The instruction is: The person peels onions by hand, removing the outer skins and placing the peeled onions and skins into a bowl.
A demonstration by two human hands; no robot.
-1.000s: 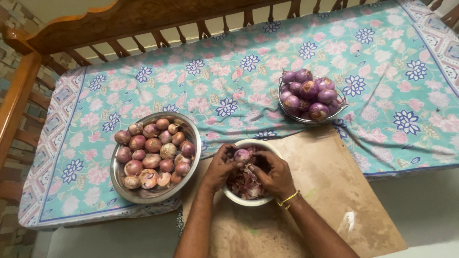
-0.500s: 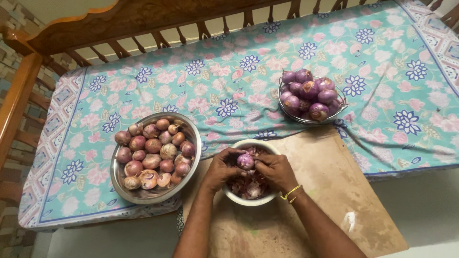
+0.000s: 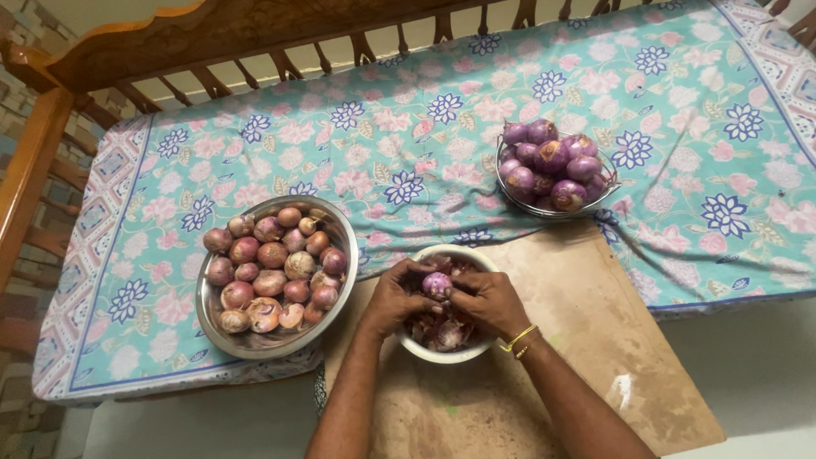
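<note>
Steel bowl of onions [image 3: 274, 276] is blocking the cloth's near-left edge. Wire basket of onions [image 3: 554, 174] is standing near the board's far edge. White bowl [image 3: 442, 350] is taking up the board's [image 3: 586, 340] near-left part. Floral cloth [image 3: 408, 161] between bowl and basket is lying open; so is the board's right side.

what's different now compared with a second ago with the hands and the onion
Both hands, left hand and right hand, turned the small purple onion and drew closer round it above the white bowl. The steel bowl and the wire basket stayed put.
</note>
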